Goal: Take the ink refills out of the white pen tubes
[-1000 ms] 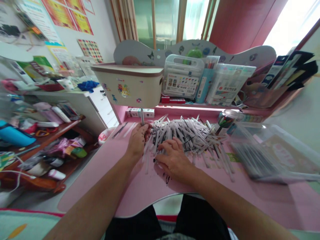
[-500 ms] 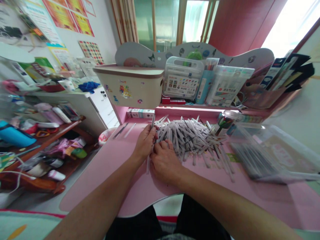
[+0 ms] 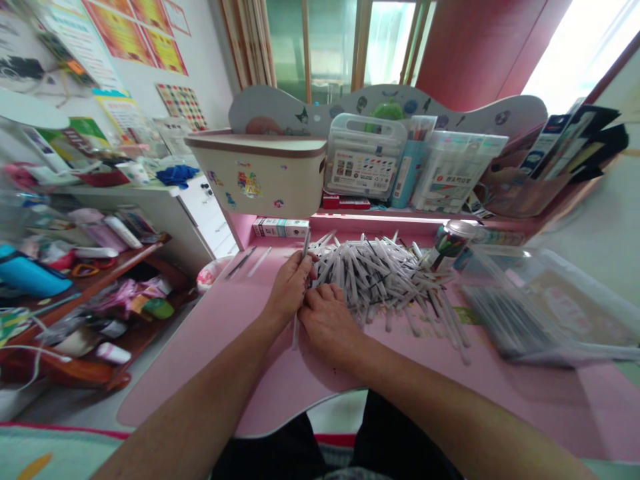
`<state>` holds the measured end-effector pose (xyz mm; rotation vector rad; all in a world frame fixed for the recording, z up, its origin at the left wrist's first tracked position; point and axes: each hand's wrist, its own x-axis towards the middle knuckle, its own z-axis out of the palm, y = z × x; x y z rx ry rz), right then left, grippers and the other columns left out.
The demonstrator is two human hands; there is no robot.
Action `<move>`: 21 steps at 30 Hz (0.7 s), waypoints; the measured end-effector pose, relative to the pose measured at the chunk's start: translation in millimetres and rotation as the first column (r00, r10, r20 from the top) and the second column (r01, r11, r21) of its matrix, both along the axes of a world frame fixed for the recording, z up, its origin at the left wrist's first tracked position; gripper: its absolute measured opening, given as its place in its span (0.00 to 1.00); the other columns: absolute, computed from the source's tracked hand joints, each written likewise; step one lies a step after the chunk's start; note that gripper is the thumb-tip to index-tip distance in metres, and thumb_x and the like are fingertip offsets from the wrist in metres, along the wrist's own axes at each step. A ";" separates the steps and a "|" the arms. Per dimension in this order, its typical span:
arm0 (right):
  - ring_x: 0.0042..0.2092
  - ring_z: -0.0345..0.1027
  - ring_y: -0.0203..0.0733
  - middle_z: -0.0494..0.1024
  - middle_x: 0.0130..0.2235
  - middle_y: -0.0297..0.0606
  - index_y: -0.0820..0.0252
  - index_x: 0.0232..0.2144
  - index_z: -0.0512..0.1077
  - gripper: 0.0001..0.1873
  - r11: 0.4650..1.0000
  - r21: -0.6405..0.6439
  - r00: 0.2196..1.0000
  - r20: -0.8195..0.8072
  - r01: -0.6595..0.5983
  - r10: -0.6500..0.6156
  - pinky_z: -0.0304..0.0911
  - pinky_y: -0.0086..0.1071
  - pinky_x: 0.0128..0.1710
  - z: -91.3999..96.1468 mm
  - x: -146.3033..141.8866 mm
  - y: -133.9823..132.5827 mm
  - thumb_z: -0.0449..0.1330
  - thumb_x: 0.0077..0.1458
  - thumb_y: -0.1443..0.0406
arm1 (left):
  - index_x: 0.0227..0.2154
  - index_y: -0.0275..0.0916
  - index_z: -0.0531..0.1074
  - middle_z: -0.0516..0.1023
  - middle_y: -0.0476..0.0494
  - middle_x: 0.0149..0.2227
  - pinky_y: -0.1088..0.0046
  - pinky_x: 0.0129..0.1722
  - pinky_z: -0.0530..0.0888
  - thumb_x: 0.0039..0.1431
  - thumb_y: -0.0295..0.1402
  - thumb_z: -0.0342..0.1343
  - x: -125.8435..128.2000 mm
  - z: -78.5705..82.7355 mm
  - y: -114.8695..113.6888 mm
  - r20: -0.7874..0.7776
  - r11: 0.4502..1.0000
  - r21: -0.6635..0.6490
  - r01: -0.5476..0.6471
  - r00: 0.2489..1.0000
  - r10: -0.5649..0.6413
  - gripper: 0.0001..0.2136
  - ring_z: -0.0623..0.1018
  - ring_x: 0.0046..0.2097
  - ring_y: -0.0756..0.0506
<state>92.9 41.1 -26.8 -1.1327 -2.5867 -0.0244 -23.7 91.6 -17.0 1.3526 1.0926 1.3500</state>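
Note:
A big heap of white pens (image 3: pixel 380 270) lies on the pink desk (image 3: pixel 235 333). My left hand (image 3: pixel 290 288) is closed round a thin grey pen (image 3: pixel 305 244) that sticks up from its fingers at the heap's left edge. My right hand (image 3: pixel 327 320) lies right beside it, knuckles up, with its fingers curled and pinching at the same spot; what it holds is hidden. The two hands touch. One white pen (image 3: pixel 296 330) lies on the desk under them.
A cream storage box (image 3: pixel 260 170) and marker cases (image 3: pixel 365 157) stand on the shelf behind. A clear plastic bin (image 3: pixel 545 307) with pens sits at right, a round tin (image 3: pixel 450 241) beside the heap. Cluttered wooden shelves (image 3: pixel 90 280) stand at left. Two loose refills (image 3: pixel 250 261) lie far left.
My right hand has left the top of the heap and come left to meet the left hand. The left hand has shifted slightly right with its pen. Since half a second ago, almost nothing moved.

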 end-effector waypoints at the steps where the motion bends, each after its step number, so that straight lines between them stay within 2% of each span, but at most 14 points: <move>1: 0.48 0.59 0.51 0.73 0.43 0.47 0.63 0.38 0.77 0.10 1.000 -0.007 0.999 -0.033 -0.007 0.007 0.56 0.48 0.50 3.1 1.4 -0.4 0.56 0.61 0.67 | 0.36 0.39 0.69 0.68 0.53 0.24 0.79 0.20 0.58 0.63 0.40 0.51 -0.1 0.0 -0.3 0.003 1.000 -0.006 0.001 1.000 -0.001 0.10 0.61 0.22 0.53; 4: 0.48 0.60 0.49 0.73 0.43 0.45 0.63 0.33 0.75 0.05 0.996 -0.062 0.976 -0.213 -0.067 0.053 0.58 0.44 0.50 17.6 12.2 -0.3 0.59 0.58 0.68 | 0.37 0.39 0.70 0.68 0.53 0.25 0.78 0.20 0.59 0.62 0.42 0.52 0.0 2.2 -2.5 0.017 1.000 -0.028 0.010 1.000 -0.010 0.11 0.63 0.22 0.53; 7: 0.42 0.66 0.40 0.75 0.38 0.40 0.62 0.30 0.72 0.03 0.955 -0.238 0.867 -0.497 -0.177 0.037 0.63 0.36 0.46 32.7 33.7 3.7 0.59 0.53 0.72 | 0.36 0.38 0.70 0.68 0.52 0.25 0.78 0.21 0.59 0.63 0.42 0.52 0.4 5.4 -5.1 0.036 1.000 -0.009 0.026 0.999 -0.025 0.12 0.63 0.22 0.53; 8: 0.38 0.68 0.38 0.75 0.35 0.37 0.61 0.30 0.71 0.03 0.918 -0.333 0.808 -0.589 -0.215 -0.025 0.64 0.34 0.42 36.0 42.1 6.1 0.58 0.53 0.72 | 0.36 0.38 0.70 0.69 0.52 0.25 0.78 0.21 0.58 0.64 0.42 0.51 0.7 6.2 -5.8 0.042 0.999 0.000 0.032 0.999 -0.032 0.12 0.62 0.22 0.53; 10: 0.32 0.69 0.35 0.76 0.31 0.34 0.60 0.31 0.68 0.01 0.805 -0.510 0.671 -0.714 -0.302 -0.201 0.66 0.30 0.34 39.3 58.5 11.7 0.58 0.53 0.69 | 0.37 0.38 0.70 0.70 0.51 0.25 0.78 0.21 0.58 0.64 0.41 0.50 1.3 6.8 -6.7 0.060 0.998 0.007 0.063 0.996 -0.063 0.12 0.61 0.21 0.53; 12: 0.30 0.70 0.35 0.76 0.29 0.33 0.59 0.31 0.66 0.04 0.718 -0.588 0.551 -0.763 -0.373 -0.338 0.66 0.29 0.29 38.9 72.5 17.6 0.58 0.53 0.65 | 0.37 0.38 0.71 0.71 0.50 0.25 0.77 0.22 0.59 0.64 0.41 0.51 2.0 6.4 -7.1 0.108 0.992 -0.012 0.125 0.987 -0.123 0.11 0.63 0.22 0.53; 13: 0.29 0.69 0.35 0.75 0.29 0.33 0.59 0.31 0.66 0.05 0.708 -0.592 0.506 -0.777 -0.385 -0.374 0.66 0.28 0.27 38.0 78.1 20.4 0.59 0.52 0.64 | 0.37 0.38 0.71 0.72 0.50 0.26 0.77 0.23 0.61 0.63 0.41 0.51 2.3 6.1 -7.3 0.139 0.986 -0.031 0.165 0.977 -0.160 0.11 0.65 0.22 0.53; 16: 0.23 0.64 0.32 0.70 0.25 0.28 0.59 0.33 0.69 0.07 0.765 -0.551 0.429 -0.812 -0.334 -0.397 0.62 0.26 0.21 34.2 89.9 26.5 0.60 0.53 0.61 | 0.35 0.36 0.73 0.73 0.48 0.27 0.76 0.26 0.64 0.60 0.40 0.55 2.4 5.0 -8.0 0.172 0.956 -0.099 0.277 0.951 -0.258 0.11 0.68 0.25 0.52; 18: 0.20 0.61 0.31 0.67 0.22 0.26 0.59 0.35 0.71 0.09 0.805 -0.524 0.394 -0.826 -0.277 -0.403 0.58 0.26 0.20 31.6 94.4 28.9 0.58 0.56 0.59 | 0.35 0.36 0.75 0.73 0.48 0.27 0.76 0.26 0.63 0.58 0.39 0.58 2.0 4.6 -8.9 0.104 0.940 -0.125 0.317 0.947 -0.305 0.11 0.68 0.26 0.52; 21: 0.22 0.63 0.32 0.67 0.21 0.28 0.59 0.35 0.74 0.12 0.816 -0.516 0.318 -0.844 -0.261 -0.432 0.59 0.27 0.22 27.3 98.1 31.0 0.58 0.57 0.58 | 0.36 0.36 0.77 0.72 0.49 0.26 0.77 0.26 0.62 0.58 0.38 0.59 1.3 4.7 -10.7 0.007 0.928 -0.129 0.348 0.937 -0.350 0.10 0.66 0.25 0.53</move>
